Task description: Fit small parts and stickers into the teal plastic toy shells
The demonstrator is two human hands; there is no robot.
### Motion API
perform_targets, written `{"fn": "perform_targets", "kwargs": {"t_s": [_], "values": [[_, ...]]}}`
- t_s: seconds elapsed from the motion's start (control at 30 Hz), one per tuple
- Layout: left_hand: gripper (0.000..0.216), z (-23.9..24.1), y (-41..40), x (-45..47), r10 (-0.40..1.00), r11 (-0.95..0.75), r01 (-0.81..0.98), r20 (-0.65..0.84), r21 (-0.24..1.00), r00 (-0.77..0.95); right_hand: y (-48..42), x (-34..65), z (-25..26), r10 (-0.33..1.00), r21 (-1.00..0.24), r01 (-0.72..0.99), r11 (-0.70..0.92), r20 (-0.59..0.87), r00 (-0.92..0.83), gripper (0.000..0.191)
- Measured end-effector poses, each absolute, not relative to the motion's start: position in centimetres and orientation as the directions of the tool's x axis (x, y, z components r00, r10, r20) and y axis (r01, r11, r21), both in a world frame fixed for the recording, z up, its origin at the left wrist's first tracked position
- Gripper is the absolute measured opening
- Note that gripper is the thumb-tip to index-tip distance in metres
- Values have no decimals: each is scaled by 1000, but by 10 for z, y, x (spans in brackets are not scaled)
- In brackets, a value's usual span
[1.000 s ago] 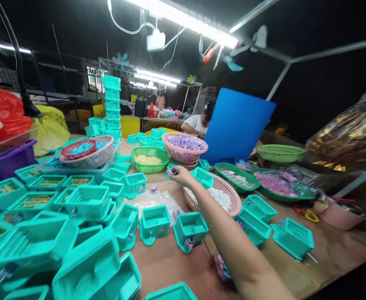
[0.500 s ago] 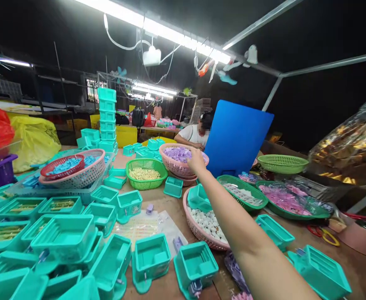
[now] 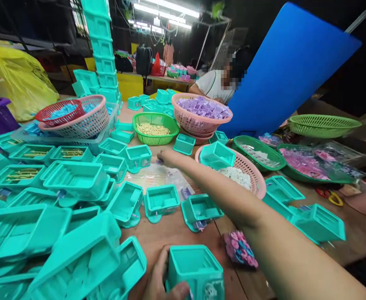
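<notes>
My left hand (image 3: 162, 277) grips a teal plastic box (image 3: 195, 266) at the near edge of the table, thumb on its front and fingers along its left side. The box is upright, with a small printed figure on its front. My right arm stretches across the table, and my right hand (image 3: 169, 158) is closed at a small purple piece (image 3: 160, 160), beside a clear plastic sheet (image 3: 151, 177). The fingertips are partly hidden. Another purple piece (image 3: 186, 192) lies at the sheet's right edge. Purple pieces (image 3: 203, 107) fill a pink basket (image 3: 201, 122) farther back.
Teal boxes (image 3: 76, 179) crowd the left side, and a tall stack (image 3: 103, 54) rises behind. A green basket (image 3: 154, 135) holds cream pieces. Under my forearm is a pink basket (image 3: 256, 171) of white pieces. A co-worker (image 3: 212, 83) sits beside a blue panel (image 3: 283, 75).
My right hand has come back from the basket of purple pieces to the plastic sheet. My left hand, holding a teal box, has come into view. The view has tilted down.
</notes>
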State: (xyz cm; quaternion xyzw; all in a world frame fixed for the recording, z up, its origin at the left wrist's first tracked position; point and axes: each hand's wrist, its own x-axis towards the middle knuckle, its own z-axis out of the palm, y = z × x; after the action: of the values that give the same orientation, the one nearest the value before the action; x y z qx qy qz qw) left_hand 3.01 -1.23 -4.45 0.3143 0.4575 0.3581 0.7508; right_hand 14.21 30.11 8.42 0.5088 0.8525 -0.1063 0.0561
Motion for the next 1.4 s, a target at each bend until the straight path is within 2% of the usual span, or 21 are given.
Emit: {"fn": "perform_targets", "kwargs": {"t_s": [0.07,0.13,0.2,0.27,0.4,0.53,0.67,0.73,0.8,0.9,1.0,1.03,1.1,1.17,1.23,1.3,1.37,1.4], "values": [[99,-48,-23,26,834,531,-258,-445,807,325,272,159,105,870,-153,881,448,-153,-469,32],[109,-51,-37,18,846,506,-236,-425,830,322,222,181,122,865,-228,861,454,-118,-488,38],[108,-53,-52,3,848,491,-170,-425,854,316,157,201,124,812,-476,743,470,-97,-575,31],[101,-52,-66,-14,857,481,-114,-438,869,270,94,214,106,795,-644,668,374,-147,-588,29],[91,-42,-84,-41,843,536,-82,-527,840,111,23,221,38,798,-726,641,250,-220,-561,30],[91,-29,-93,-48,819,573,-114,-568,811,74,10,224,-6,917,-689,698,194,-126,-379,35],[83,-15,-96,-40,841,540,-191,-537,820,72,-2,231,-10,977,-663,727,180,34,-211,30],[76,-7,-94,-33,851,522,-229,-520,822,73,-7,232,-7,959,-673,691,265,110,-261,33],[72,-2,-90,-28,854,519,-242,-513,820,89,-8,233,-4,895,-649,642,409,146,-422,43],[67,1,-84,-23,852,523,-270,-507,808,132,-4,234,-2,789,-582,631,513,31,-614,51],[61,1,-82,-20,850,521,-338,-514,784,117,-2,234,-3,840,-450,789,418,-139,-524,27],[60,1,-82,-19,848,520,-363,-518,773,111,-2,235,-2,866,-390,838,381,-166,-471,19],[59,3,-81,-13,850,509,-408,-516,758,102,-4,236,1,909,-329,887,325,-150,-389,14],[57,5,-80,-6,861,486,-441,-499,754,97,-11,237,8,955,-423,871,250,-39,-293,14],[54,8,-77,3,878,456,-453,-471,766,85,-24,234,18,985,-650,741,167,75,-156,15],[51,9,-74,12,894,425,-444,-442,789,70,-44,226,31,993,-855,505,116,92,-73,21],[50,10,-72,21,909,399,-425,-412,813,64,-66,213,41,993,-946,311,92,64,-100,26],[49,10,-72,24,914,390,-414,-400,822,66,-76,207,45,991,-958,272,89,59,-117,27]]}}
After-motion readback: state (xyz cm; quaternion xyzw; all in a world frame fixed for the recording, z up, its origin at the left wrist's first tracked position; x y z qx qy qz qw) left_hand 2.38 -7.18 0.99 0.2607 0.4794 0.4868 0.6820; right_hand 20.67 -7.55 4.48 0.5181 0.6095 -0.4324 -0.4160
